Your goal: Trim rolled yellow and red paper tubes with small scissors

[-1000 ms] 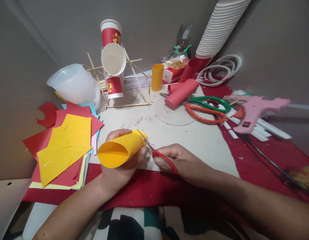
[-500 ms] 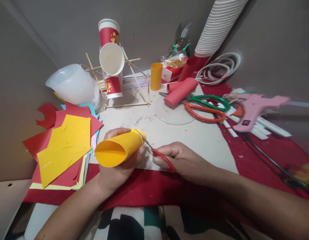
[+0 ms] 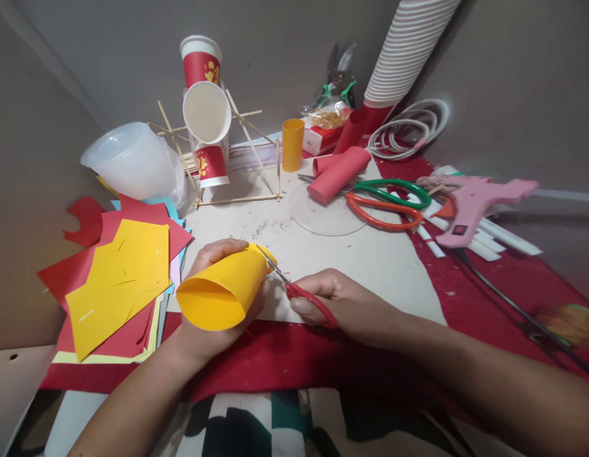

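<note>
A yellow paper tube [image 3: 223,285] lies tilted across my left hand [image 3: 204,330], whose fingers wrap round it from behind and below. Its wide end faces me and is squeezed into a pointed oval. My right hand [image 3: 332,298] grips the red handles of small scissors [image 3: 311,303]. Their metal blades reach the far right end of the tube, where a strip of yellow paper sticks out beside them. How far the blades are apart is hard to make out.
Coloured paper sheets [image 3: 118,273] lie at left. Behind stand a stick frame with paper cups [image 3: 206,114], a plastic jug [image 3: 132,158] and a yellow tube [image 3: 292,146]. At right are red tubes [image 3: 337,174], large scissors [image 3: 384,219] and a pink glue gun [image 3: 480,203].
The near end of the yellow tube has dipped slightly and its opening is squeezed flatter at the corners. The scissors stay at the tube's far end. The whole view has shifted a little.
</note>
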Demonstrator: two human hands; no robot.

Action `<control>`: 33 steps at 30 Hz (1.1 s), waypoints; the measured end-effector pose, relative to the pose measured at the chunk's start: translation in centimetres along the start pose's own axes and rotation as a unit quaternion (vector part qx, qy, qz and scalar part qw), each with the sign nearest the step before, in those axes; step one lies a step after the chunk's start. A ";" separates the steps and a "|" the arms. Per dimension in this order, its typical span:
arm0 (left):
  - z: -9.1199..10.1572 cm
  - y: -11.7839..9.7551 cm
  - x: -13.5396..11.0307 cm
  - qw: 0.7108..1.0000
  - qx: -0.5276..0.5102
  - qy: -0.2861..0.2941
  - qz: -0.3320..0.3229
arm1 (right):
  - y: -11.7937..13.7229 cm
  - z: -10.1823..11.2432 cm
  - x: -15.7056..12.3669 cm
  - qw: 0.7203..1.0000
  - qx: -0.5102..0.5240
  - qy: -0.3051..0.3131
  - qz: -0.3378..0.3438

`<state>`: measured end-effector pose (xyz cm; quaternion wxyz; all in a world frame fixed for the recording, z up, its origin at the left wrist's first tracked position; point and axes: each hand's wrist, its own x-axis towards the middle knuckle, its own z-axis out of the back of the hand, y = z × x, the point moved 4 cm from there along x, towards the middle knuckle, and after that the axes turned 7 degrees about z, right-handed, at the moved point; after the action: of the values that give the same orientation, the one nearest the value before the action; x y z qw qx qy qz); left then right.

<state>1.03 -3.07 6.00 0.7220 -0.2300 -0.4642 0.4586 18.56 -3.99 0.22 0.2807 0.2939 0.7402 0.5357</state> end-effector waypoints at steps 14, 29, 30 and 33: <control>0.5 -0.4 0.3 0.995 0.093 -0.007 -0.019 | 0.6 0.0 0.0 0.999 -0.047 -0.023 0.003; 0.2 1.1 0.4 0.994 -0.009 -0.058 0.089 | 1.2 -0.2 0.3 0.994 -0.086 -0.058 0.029; 0.1 1.1 0.4 0.994 0.011 -0.054 0.096 | 1.2 -0.2 0.3 0.993 -0.095 -0.068 0.029; -0.1 0.7 0.5 0.994 0.068 -0.056 0.064 | 1.3 -0.1 0.4 0.986 -0.132 -0.097 0.040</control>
<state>0.91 -2.24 5.62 0.6780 -0.1835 -0.4559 0.5466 18.40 -3.49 1.46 0.3660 0.3346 0.6196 0.6084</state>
